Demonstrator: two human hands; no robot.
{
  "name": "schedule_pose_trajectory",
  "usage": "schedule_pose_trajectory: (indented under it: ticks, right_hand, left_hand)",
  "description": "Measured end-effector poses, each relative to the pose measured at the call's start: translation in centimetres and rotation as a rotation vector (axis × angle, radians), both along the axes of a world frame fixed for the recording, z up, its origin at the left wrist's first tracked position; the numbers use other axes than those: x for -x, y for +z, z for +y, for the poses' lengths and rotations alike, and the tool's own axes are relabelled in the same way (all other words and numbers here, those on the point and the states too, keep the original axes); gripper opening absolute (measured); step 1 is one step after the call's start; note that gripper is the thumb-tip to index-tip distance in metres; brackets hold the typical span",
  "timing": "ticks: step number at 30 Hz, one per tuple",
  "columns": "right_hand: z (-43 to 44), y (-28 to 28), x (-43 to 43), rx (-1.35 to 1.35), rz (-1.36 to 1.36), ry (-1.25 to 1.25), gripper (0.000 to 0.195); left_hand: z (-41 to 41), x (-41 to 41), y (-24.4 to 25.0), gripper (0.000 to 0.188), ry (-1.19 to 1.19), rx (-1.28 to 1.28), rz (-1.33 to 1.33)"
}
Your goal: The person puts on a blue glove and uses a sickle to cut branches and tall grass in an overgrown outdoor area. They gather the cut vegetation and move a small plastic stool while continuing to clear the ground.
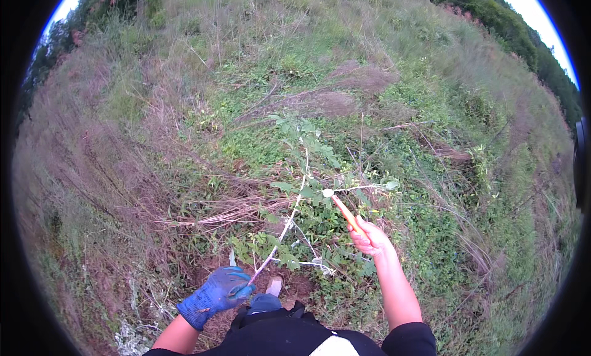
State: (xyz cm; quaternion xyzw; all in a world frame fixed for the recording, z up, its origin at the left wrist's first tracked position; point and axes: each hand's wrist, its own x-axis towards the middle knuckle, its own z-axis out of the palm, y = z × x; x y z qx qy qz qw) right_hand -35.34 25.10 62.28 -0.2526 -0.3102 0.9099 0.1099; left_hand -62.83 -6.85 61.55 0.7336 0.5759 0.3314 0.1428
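Observation:
My left hand [227, 289], in a blue work glove, grips the lower end of a cut-looking pale branch [288, 222]. The branch slants up and away to the right, with lobed green leaves [318, 146] along its top and side twigs. My bare right hand [367, 237] is closed around the orange handle of a hand tool [345, 212]. Its far end lies beside the branch's leaves, against a pale round shape; what kind of tool it is I cannot tell.
Tall dry grass [106, 171] leans on the left. Flattened straw-coloured stalks [231, 213] lie across the middle, and low green plants [415, 236] cover the right. Bare brown soil [295, 287] shows near my feet. Dark trees [512, 28] line the top right edge.

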Motion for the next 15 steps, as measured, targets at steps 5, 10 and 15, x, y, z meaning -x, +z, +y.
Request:
schedule_pose_trajectory:
  ticks: [5,10,15]
  right_hand:
    - [-4.3,2.7,-5.4,-0.125,0.05,-0.117,0.038]
    - [-9.7,4.5,-11.3,-0.087,0.165,-0.303,0.039]
    - [-15.5,7.1,-19.3,-0.187,0.277,-0.561,0.04]
  left_hand:
    - [-0.8,-2.4,0.8,0.013,-0.054,-0.109,0.002]
    - [-0.2,-4.7,3.1,0.013,-0.193,-0.049,0.0]
    - [2.7,-7.8,5.8,0.018,-0.365,-0.248,0.012]
